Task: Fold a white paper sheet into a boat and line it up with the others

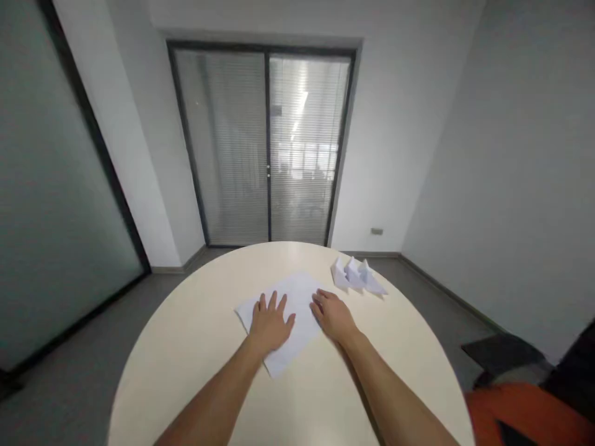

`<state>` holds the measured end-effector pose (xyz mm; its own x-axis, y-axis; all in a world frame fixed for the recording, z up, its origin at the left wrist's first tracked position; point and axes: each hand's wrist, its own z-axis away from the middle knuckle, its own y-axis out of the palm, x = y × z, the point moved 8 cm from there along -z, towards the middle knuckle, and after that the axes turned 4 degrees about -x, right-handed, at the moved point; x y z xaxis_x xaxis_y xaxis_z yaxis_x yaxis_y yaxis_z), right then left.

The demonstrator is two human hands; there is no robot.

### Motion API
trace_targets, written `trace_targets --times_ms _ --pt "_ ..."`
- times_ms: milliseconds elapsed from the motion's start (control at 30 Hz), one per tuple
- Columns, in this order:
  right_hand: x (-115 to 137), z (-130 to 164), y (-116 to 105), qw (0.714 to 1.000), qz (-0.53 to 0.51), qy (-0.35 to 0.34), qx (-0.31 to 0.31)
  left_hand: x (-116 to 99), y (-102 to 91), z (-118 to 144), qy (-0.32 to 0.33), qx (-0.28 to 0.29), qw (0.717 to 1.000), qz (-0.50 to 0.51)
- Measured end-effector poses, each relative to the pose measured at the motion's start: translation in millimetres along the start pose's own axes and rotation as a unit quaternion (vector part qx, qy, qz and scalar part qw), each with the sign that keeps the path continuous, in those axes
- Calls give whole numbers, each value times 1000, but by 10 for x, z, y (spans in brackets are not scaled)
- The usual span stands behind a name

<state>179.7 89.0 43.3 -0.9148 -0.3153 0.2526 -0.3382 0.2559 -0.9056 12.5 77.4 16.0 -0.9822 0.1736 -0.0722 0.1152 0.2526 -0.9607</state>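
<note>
White paper sheet [297, 310] flat on the desk [195, 347].
Left hand [270, 323] and right hand [333, 316] press it, palms open; folded paper shapes [357, 276] nearby.

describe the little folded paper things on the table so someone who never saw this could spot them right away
Start at the round cream table in front of the glass doors. Past the right hand, near the table's far right edge, sits a small cluster of folded paper shapes. Unlike the flat white sheet under both hands, they stand up in pointed peaks.
</note>
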Motion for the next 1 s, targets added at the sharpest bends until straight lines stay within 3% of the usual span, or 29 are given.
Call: trace_targets --times_ms 133,233,433,1000 --pt "112 28 37 999 -20 -28 17 59 -65 17 -41 -20 999 -17" --pt "105 46 152 997 -27 -17 65 87 -103 6 -48 -43 998 -16" --pt "76 52 312 990 -55 -4 130 139 -16 -53 -35 -71 997 24" --pt "158 64 277 983 -107 -62 137 84 -58 -84 29 -133 989 63"
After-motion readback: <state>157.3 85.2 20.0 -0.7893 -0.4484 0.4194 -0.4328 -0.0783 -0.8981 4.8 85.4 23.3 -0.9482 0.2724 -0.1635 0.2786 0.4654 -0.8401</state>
